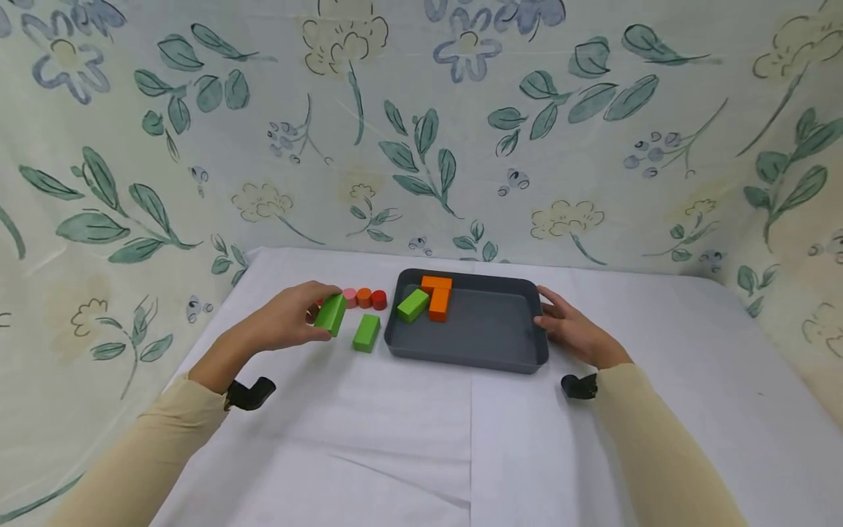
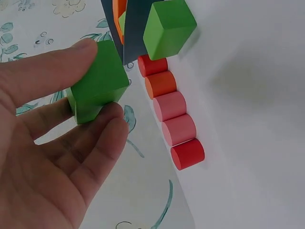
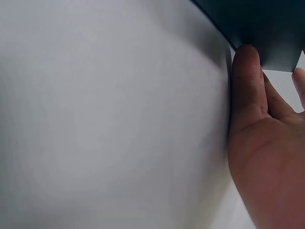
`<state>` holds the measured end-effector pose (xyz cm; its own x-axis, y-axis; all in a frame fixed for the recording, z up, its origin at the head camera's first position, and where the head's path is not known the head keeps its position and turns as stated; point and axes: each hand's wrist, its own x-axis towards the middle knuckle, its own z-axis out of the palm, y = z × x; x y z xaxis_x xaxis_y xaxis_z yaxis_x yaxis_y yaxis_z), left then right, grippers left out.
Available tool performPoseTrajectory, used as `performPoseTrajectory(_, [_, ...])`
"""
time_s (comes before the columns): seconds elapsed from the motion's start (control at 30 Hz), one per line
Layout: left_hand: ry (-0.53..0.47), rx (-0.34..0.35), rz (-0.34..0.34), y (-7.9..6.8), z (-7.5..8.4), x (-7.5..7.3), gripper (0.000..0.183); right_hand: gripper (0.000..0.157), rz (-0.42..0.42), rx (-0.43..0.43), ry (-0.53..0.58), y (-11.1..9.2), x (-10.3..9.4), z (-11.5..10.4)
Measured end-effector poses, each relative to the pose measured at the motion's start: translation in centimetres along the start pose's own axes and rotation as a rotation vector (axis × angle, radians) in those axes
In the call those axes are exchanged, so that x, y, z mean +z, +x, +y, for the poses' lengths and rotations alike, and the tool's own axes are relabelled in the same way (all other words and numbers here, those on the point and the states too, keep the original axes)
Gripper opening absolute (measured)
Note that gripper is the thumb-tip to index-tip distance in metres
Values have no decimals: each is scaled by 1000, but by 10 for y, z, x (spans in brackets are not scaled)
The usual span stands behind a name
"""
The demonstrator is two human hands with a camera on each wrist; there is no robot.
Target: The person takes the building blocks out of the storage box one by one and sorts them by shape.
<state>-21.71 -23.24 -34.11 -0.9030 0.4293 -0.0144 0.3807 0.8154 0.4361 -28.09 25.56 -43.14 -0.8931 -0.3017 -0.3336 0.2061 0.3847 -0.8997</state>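
My left hand (image 1: 286, 320) holds a green rectangular block (image 1: 331, 315) above the white table, left of the grey tray. In the left wrist view the thumb lies across one face of this block (image 2: 99, 81), and fingers support it from the other side. A second green block (image 1: 366, 333) lies on the table between this hand and the tray (image 1: 494, 333). Inside the tray, at its left, are a third green block (image 1: 413, 306) and two orange blocks (image 1: 440, 304). My right hand (image 1: 574, 331) touches the tray's right wall with fairly straight fingers and thumb.
A row of short cylinders runs behind the left hand: red (image 2: 187, 154), pink (image 2: 170, 106) and orange (image 2: 160, 84), several in all. White cloth (image 1: 408, 439) covers the table. Behind it hangs a floral curtain (image 1: 421, 234).
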Motion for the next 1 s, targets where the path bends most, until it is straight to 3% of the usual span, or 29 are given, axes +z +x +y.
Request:
performPoseTrajectory(0.47, [-16,-104,-23,-7,-27,11,73,83,-5,5,-37,-2,1,-1])
performPoseTrajectory(0.8, [-71,-168,-41,10,-47,43,73,84,-1,-7,-7,-2,1,1])
performPoseTrajectory(1.0, [-77,-206,-48,19,-51,53,73,83,4,-14,7,-1,1,2])
